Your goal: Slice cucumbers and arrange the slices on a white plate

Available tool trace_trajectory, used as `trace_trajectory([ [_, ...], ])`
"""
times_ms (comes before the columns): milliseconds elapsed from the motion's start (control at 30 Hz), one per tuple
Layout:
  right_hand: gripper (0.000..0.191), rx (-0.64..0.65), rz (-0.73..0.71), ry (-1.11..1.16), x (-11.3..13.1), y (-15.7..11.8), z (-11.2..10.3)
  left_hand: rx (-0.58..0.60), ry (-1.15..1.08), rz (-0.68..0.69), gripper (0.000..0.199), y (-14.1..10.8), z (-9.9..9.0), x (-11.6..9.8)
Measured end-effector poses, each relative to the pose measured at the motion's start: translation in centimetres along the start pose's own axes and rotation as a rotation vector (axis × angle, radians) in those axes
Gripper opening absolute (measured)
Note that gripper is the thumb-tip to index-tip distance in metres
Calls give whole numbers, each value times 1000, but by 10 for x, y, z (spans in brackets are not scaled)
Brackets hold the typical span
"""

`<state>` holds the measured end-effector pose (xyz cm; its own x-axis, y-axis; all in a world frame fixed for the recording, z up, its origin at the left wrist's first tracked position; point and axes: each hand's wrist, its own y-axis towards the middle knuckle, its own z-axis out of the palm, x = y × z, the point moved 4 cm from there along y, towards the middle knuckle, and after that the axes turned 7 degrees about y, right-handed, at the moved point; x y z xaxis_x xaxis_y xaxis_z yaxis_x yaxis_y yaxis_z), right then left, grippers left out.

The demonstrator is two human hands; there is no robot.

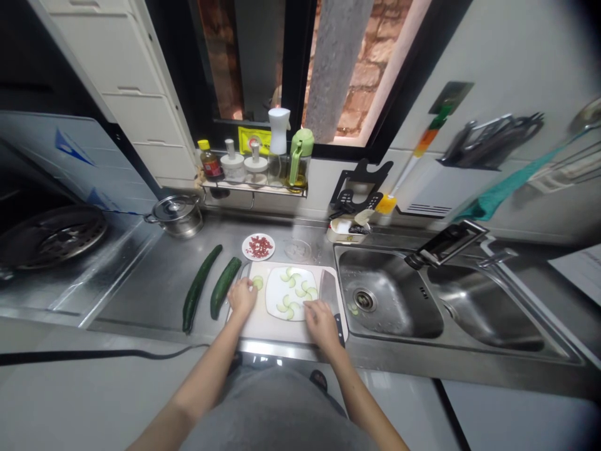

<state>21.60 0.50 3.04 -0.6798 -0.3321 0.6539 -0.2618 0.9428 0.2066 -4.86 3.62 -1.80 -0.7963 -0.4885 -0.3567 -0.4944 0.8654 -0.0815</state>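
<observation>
A white square plate (271, 294) lies on a pale cutting board (263, 329). Thin cucumber slices (290, 277) form three pinwheels on it. My left hand (241, 297) is curled at the board's left side, its fingertips on a small stack of cucumber slices (258, 283). Over the plate's lower right edge, my right hand (322, 322) has its fingers pinched together; what they hold, if anything, is too small to tell. A kitchen knife (330, 288) lies along the board's right side, its black handle toward me.
Two whole cucumbers (201, 288) lie left of the board. Behind it are a small plate of chopped red pieces (258, 247) and a clear dish (297, 250). A lidded pot (176, 216) stands back left. The double sink (392, 313) adjoins on the right; seasonings line a shelf (256, 186).
</observation>
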Motion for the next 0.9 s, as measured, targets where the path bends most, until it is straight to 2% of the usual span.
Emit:
trace_trajectory([
  [233,32,9,-2,2,1,4,-1,2,-339,-60,22,5,8,4],
  [400,31,-11,-11,26,3,10,-2,67,-740,-89,25,7,0,-10],
  [533,29,-38,-48,108,16,20,-8,125,-953,-16,31,1,-21,-31],
  [900,20,-119,-126,309,70,66,-37,277,-1100,188,28,-26,-80,-76],
])
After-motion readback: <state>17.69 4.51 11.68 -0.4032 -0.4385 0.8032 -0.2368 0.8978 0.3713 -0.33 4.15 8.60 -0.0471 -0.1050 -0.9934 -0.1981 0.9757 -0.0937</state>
